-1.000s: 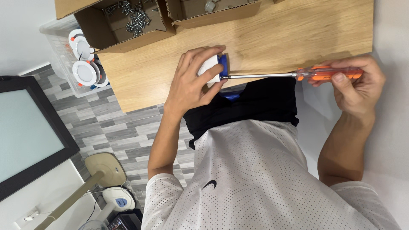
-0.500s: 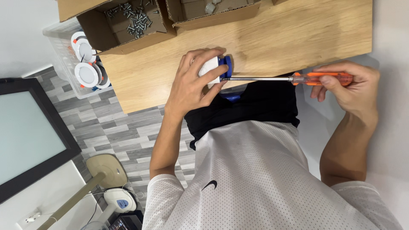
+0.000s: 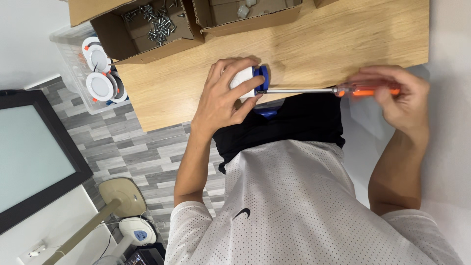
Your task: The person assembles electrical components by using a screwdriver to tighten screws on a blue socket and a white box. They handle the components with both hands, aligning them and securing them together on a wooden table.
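My left hand [image 3: 224,100] grips a small white and blue round fitting [image 3: 249,81] at the near edge of the wooden table [image 3: 343,39]. My right hand [image 3: 400,100] holds the orange handle of a screwdriver [image 3: 365,91]. Its long metal shaft [image 3: 299,91] runs level to the blue side of the fitting, where the tip meets it. Part of the fitting is hidden under my fingers. A second blue piece [image 3: 267,112] shows just below the table edge, against my dark shorts.
Two open cardboard boxes stand at the table's far side: one [image 3: 147,27] holds several loose screws, the other [image 3: 245,14] a few small parts. A clear plastic bin [image 3: 91,73] of white round fittings sits left of the table. A dark screen [image 3: 34,157] and a fan base [image 3: 120,196] stand on the floor.
My right hand has shifted on the orange handle, fingers now blurred around it. The left hand and the fitting stay in the same place.
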